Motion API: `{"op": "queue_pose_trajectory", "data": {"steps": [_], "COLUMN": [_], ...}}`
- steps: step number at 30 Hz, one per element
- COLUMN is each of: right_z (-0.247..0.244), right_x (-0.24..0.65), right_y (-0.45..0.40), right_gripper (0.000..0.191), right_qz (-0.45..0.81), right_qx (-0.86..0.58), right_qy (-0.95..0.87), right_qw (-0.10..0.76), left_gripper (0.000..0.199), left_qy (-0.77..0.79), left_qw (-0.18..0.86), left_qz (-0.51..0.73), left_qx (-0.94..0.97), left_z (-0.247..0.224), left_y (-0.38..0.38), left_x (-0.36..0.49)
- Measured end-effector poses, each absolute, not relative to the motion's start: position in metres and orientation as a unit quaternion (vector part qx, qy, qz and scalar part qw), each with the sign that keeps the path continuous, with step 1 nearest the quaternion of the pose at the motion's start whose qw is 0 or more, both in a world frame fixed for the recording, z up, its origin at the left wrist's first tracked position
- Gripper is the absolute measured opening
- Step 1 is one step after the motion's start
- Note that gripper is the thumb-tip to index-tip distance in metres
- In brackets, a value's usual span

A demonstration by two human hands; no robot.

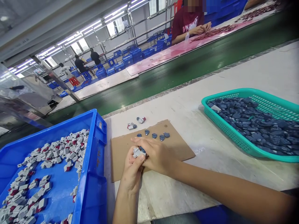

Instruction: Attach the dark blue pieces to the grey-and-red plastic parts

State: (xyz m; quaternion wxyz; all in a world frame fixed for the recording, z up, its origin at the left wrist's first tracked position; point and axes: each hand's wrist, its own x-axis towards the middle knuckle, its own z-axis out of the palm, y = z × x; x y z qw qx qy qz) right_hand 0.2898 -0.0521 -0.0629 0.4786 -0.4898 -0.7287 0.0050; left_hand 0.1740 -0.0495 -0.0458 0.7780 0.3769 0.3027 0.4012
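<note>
My left hand (132, 171) is closed around a small grey-white plastic part (137, 152). My right hand (160, 155) meets it from the right, fingers curled over a dark blue plastic part (142, 149) pressed against the grey-white one. Fingers partly hide both parts. Beneath and beyond the hands lies a brown cardboard sheet (177, 144), where several dark blue parts (154, 136) rest in a loose row. Past the sheet's far edge, two joined pieces (141, 119) in grey-white, dark red and blue lie on the white table.
A blue bin (94, 155) of grey-white and red parts stands left. On the right, a green basket (224, 133) holds many dark blue parts. Beyond the table (187, 109) runs a green conveyor belt (163, 81). Across it a person in a maroon shirt (184, 23) handles small parts.
</note>
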Motion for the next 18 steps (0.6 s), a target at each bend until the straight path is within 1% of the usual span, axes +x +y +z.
{"op": "queue_pose_trajectory", "data": {"steps": [3,5,7,13,18], "right_z": [-0.057,-0.053,-0.051,-0.049,-0.051], "right_x": [0.293,0.295,0.296,0.299,0.298], "right_y": [-0.053,-0.053,-0.053,-0.052,-0.051], "right_gripper": [0.054,0.063,0.061,0.044,0.044], "right_qz": [-0.011,-0.026,-0.043,-0.056,-0.056], "right_qx": [-0.486,-0.481,-0.467,-0.425,-0.422], "right_qy": [-0.739,-0.741,-0.743,-0.764,-0.761], "right_qw": [0.467,0.468,0.477,0.483,0.49], "left_gripper": [0.023,0.022,0.022,0.021,0.018], "left_qy": [0.291,0.287,0.288,0.292,0.297], "left_qw": [0.78,0.785,0.79,0.794,0.785], "left_qz": [0.412,0.415,0.421,0.43,0.44], "left_qx": [0.372,0.359,0.34,0.315,0.32], "left_z": [-0.047,-0.047,-0.046,-0.042,-0.045], "left_y": [-0.049,-0.048,-0.048,-0.048,-0.047], "left_x": [0.173,0.171,0.17,0.171,0.172]}}
